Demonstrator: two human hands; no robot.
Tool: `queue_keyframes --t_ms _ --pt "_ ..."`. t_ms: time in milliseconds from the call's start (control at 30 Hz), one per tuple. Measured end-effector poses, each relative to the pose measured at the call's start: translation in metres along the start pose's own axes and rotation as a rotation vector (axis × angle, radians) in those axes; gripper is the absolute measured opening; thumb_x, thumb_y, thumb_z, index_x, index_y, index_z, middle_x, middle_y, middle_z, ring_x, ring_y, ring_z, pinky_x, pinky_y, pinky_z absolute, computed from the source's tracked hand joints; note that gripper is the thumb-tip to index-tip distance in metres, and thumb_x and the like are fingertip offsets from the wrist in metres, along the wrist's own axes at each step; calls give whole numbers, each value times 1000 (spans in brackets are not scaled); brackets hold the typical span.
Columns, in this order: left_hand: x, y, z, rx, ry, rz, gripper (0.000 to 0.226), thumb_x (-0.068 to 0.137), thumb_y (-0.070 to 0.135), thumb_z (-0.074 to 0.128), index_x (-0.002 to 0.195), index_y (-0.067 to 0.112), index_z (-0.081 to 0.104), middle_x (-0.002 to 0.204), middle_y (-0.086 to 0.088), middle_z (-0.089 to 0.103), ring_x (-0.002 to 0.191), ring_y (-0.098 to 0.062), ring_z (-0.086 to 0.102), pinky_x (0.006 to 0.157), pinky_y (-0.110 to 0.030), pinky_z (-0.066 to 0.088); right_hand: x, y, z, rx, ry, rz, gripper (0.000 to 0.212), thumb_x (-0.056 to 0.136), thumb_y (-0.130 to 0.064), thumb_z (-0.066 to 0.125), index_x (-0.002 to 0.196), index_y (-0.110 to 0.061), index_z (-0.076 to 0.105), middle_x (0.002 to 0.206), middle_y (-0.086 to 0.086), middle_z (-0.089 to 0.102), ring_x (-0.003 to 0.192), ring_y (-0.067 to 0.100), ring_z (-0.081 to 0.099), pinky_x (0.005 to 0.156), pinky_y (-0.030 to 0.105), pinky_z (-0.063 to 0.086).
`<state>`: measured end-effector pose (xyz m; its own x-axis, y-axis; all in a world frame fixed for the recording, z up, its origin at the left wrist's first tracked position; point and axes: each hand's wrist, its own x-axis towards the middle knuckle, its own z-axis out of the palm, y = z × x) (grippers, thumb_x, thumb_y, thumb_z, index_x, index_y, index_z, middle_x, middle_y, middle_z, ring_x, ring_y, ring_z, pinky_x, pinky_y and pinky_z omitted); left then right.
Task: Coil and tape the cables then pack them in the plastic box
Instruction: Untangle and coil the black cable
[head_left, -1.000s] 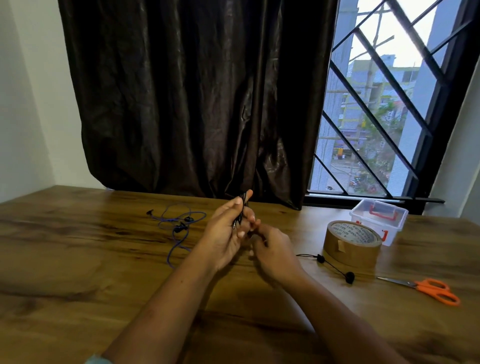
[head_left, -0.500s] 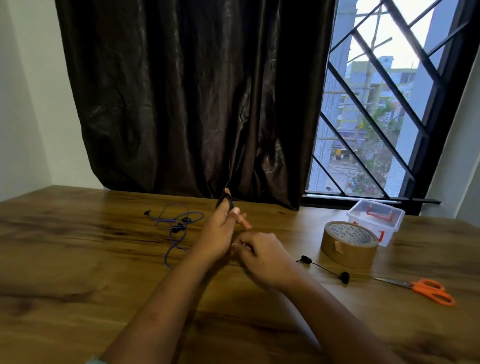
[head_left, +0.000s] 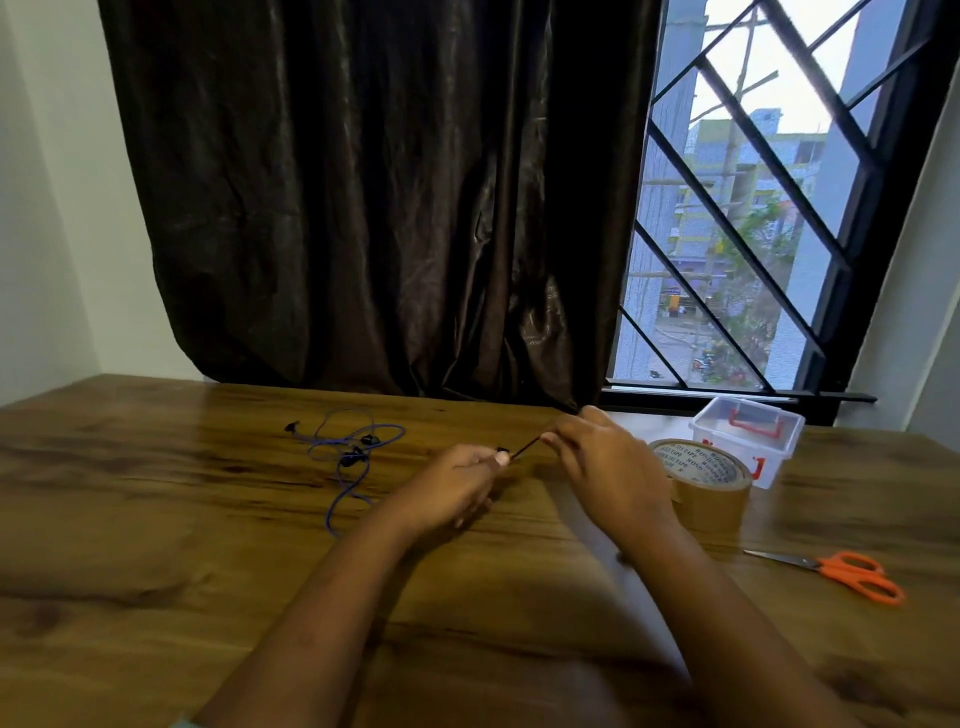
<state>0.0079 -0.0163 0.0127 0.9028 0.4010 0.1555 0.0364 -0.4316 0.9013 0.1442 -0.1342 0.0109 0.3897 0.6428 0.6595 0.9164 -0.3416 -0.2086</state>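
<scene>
A thin black cable (head_left: 523, 448) is stretched short between both hands above the middle of the wooden table (head_left: 156, 545). My left hand (head_left: 457, 486) pinches one end of it. My right hand (head_left: 605, 467) pinches the other end a little higher, to the right. The rest of the black cable is hidden by my hands. A loose blue cable (head_left: 349, 448) lies tangled on the table to the left of my hands. A roll of brown tape (head_left: 709, 486) stands behind my right hand. The clear plastic box (head_left: 746, 434) with red clips sits by the window.
Orange-handled scissors (head_left: 852, 574) lie on the table at the right. A dark curtain (head_left: 363, 208) hangs behind the table, and a barred window (head_left: 769, 208) is at the back right.
My right hand has moved up and to the right, drawing the black cable taut from my left hand. The earbud ends that lay near the tape are no longer visible.
</scene>
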Motion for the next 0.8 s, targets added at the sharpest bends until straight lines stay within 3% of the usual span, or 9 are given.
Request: queue_keyframes --t_ms 100,333,433,600,800 --pt "3 2 5 -246 -154 -50 31 101 21 34 116 11 60 43 7 31 33 -5 28 78 -27 51 0 5 1 21 31 43 25 96 -41 44 102 -28 64 91 -5 56 79 21 61 64 31 46" --pt "-1 9 -7 -622 -253 30 37 94 27 40 106 10 71 37 10 28 30 -4 24 71 -25 53 0 5 6 151 52 81 18 96 -30 49 97 -26 66 86 -6 63 77 16 58 59 27 34" --pt "-1 10 -10 -664 -183 51 38 95 25 39 108 6 69 36 9 26 30 -4 23 69 -26 53 0 1 13 211 -48 77 16 95 -29 50 94 -27 66 79 -12 55 71 11 52 55 25 32" --pt "2 8 -19 -572 28 71 38 101 21 30 105 3 64 36 10 27 29 -3 23 64 -23 51 3 -3 17 333 -264 66 17 95 -33 49 85 -34 62 80 -10 64 72 4 58 60 24 43" --pt "7 4 -23 -610 174 105 35 102 19 30 105 5 62 36 11 27 28 -3 24 57 -21 51 1 -3 20 469 -379 133 29 91 -30 50 62 -28 56 54 -15 57 51 -2 52 48 15 37"
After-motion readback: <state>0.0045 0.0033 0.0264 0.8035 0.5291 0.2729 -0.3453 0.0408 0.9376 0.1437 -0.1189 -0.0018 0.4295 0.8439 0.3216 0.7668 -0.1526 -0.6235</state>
